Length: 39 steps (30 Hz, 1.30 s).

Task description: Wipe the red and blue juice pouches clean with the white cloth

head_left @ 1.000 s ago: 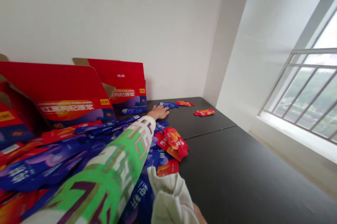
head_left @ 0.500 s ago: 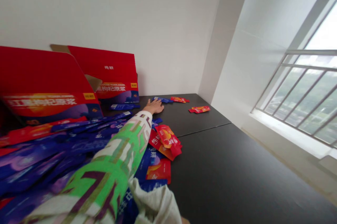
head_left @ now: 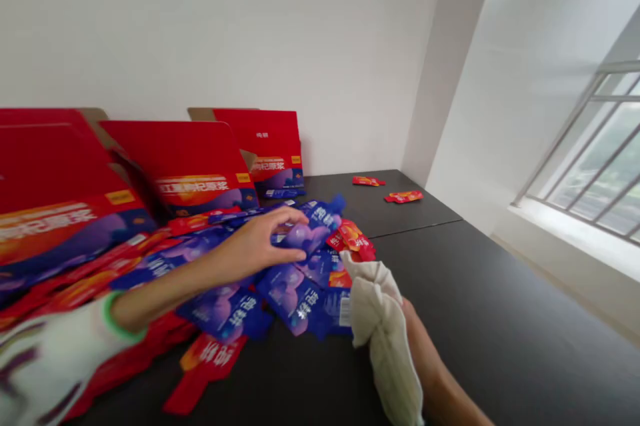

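Note:
My left hand (head_left: pixel 265 243) is over the heap, thumb and fingers curled around a blurred blue sachet (head_left: pixel 313 229). More blue sachets (head_left: pixel 295 296) with purple fruit prints lie flat just below it. In my right hand (head_left: pixel 415 329) is a crumpled cream cloth (head_left: pixel 383 326), close to the right edge of the heap; the cloth hides most of the fingers. Red sachets (head_left: pixel 355 239) overlap beside the cloth's top end. A red sachet (head_left: pixel 210 363) lies at the front of the heap, nearer to me.
Open red printed cartons (head_left: pixel 195 159) stand along the wall at the back left. Two separate red sachets, one further back (head_left: pixel 369 181) and one further right (head_left: pixel 404 197), lie on the black table (head_left: pixel 480 319). A barred window (head_left: pixel 595 153) is on the right.
My left hand has drawn back from the far part of the table to the heap. The blue sachet beneath it there has left that spot. My right hand and the cloth have come further into view.

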Motion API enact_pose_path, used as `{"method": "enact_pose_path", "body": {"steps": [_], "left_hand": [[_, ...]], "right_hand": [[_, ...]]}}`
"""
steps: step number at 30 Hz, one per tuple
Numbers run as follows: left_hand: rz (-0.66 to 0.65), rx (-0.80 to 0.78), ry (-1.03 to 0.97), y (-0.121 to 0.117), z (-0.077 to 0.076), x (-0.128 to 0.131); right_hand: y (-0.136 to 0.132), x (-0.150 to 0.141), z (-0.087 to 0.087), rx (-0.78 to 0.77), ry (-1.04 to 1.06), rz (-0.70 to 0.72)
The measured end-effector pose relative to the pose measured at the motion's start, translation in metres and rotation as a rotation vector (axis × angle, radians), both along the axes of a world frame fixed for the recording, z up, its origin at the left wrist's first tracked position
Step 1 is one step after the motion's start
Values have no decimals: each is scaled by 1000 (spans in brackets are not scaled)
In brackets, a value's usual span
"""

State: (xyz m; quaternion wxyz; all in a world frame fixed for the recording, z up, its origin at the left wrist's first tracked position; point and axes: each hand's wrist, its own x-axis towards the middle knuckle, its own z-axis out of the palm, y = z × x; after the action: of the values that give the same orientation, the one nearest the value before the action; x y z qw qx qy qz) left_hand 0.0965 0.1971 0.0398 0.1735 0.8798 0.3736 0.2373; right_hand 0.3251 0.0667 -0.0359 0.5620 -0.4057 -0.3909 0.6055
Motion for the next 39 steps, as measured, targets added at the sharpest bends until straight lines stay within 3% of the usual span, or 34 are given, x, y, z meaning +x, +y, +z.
{"method": "enact_pose_path", "body": {"steps": [3,6,9,13,18,22,24,28,32,34,39], "left_hand": [[157,-306,-188,-76,-29,-40],[209,-456,-257,-129,-60,-71],[324,-433,-175,-168,-78,-94],[426,-273,-5,-203,-86,-114],[384,-240,14,-218,-86,-119],[298,-306,-36,-218,-81,-121],[268,-335,-44,-217,-79,-122],[302,-345,-48,-215,-79,-125],[222,-367,-83,-214,-80,-125],[200,-372,-90,-214,-78,-124],[250,-369,-51,-213,-77,-124]], "right_hand": [[-2,5,6,32,-73,-37],[-6,5,5,27,-166,-104],[-14,-4,3,27,-316,-85],[-39,-40,12,93,-610,32],[-80,-124,28,374,-1185,117],[-93,-171,20,456,-1521,171],[-88,-175,16,456,-1606,191],[-78,-166,17,309,-1777,103],[-85,-172,19,592,-1691,368],[-87,-175,20,654,-1659,439],[-74,-168,23,433,-1803,222]]}}
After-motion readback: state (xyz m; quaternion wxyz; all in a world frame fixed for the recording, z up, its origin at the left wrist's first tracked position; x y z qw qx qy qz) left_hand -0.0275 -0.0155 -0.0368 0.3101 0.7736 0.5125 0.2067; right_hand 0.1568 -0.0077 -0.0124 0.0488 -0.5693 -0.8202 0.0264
